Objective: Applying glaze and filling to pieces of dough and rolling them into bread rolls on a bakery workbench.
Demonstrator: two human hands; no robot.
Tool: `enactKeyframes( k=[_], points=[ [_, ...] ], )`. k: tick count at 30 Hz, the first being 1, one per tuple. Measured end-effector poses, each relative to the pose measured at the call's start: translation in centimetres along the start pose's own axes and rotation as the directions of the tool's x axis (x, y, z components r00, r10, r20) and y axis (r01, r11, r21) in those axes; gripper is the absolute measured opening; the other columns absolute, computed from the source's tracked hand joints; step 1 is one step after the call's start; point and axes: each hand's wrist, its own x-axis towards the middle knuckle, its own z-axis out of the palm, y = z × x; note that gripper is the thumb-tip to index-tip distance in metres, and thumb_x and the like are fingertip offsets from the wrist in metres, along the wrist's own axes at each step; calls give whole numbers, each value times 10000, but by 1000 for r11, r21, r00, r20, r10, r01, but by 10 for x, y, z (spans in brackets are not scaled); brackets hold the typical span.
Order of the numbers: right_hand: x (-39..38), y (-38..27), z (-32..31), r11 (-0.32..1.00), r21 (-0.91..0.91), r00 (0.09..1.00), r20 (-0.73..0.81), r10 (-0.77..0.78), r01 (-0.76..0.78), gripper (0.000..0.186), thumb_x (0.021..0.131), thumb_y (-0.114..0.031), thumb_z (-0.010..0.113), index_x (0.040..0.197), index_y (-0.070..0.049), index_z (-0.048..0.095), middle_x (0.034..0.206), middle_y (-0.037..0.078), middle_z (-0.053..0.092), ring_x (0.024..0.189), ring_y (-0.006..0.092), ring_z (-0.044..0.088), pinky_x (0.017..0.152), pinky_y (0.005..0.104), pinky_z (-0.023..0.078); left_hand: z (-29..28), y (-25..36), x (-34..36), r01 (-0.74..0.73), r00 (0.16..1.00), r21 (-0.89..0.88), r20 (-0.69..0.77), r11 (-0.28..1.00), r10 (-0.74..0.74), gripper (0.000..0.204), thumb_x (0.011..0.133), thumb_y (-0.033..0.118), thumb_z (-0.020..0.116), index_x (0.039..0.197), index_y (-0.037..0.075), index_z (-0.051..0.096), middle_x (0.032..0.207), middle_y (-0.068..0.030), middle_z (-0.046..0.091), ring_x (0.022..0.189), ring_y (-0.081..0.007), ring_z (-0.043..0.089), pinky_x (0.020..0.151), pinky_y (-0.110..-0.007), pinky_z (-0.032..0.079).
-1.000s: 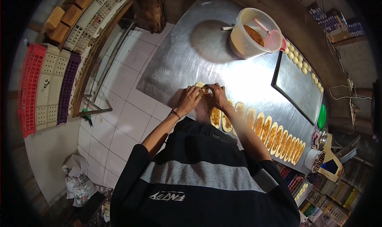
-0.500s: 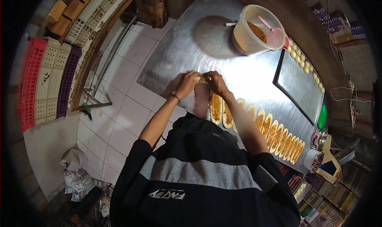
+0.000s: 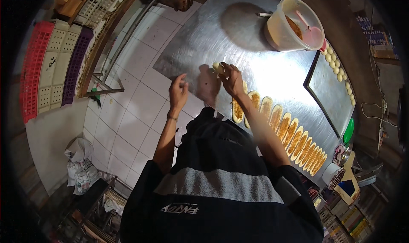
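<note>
My right hand (image 3: pixel 230 76), fingers curled, grips a small pale rolled piece of dough (image 3: pixel 217 67) above the left part of the steel table (image 3: pixel 187 42). My left hand (image 3: pixel 179 91) is apart from it at the table's left edge, empty, its fingers loosely bent and separated. Below and right of my right hand, a long row of flattened oval dough pieces (image 3: pixel 290 136) topped with brown filling runs along the near edge. A translucent tub (image 3: pixel 276 30) of brown filling, with a pink scoop (image 3: pixel 313 33) inside, stands at the back of the table.
A metal tray (image 3: pixel 328 98) lies on the right, with pale dough balls (image 3: pixel 334 64) lined up beside it and a green oval item (image 3: pixel 348 130) nearby. Plastic crates (image 3: pixel 36 72) and a metal frame (image 3: pixel 106 89) stand left over a tiled floor (image 3: pixel 128 132). Sacks (image 3: pixel 81 170) sit lower left.
Both hands were together on the dough. My left hand has let go and moved left; my right hand has lifted the dough slightly farther up the table. The view has shifted a little.
</note>
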Motion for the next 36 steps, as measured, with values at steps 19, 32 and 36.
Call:
enactKeyframes(
  k=[19,32,36],
  points=[
    [-34,-24,43,990,-134,999,37,-33,37,665,823,-27,660,1467,-54,496,1191,207,563,1062,392,597,934,454,508,0,5,-19,138,990,1,-38,990,-138,403,962,16,599,1362,62,583,1287,-117,654,987,-195,669,828,-314,560],
    [-138,32,-110,953,-218,976,-100,192,-210,217,793,-35,663,1004,6,693,914,221,668,916,434,627,789,498,513,98,75,-21,-300,776,-66,564,951,284,274,927,67,654,1193,2,640,1155,-185,671,1069,-388,648,902,-436,529],
    [-196,34,-86,978,-192,995,32,91,-83,131,806,-124,693,918,-57,693,836,136,652,874,367,612,772,476,449,115,76,-62,-449,628,-44,696,892,350,262,884,54,690,1132,9,620,1070,-170,643,1016,-387,633,840,-454,526]
  ],
)
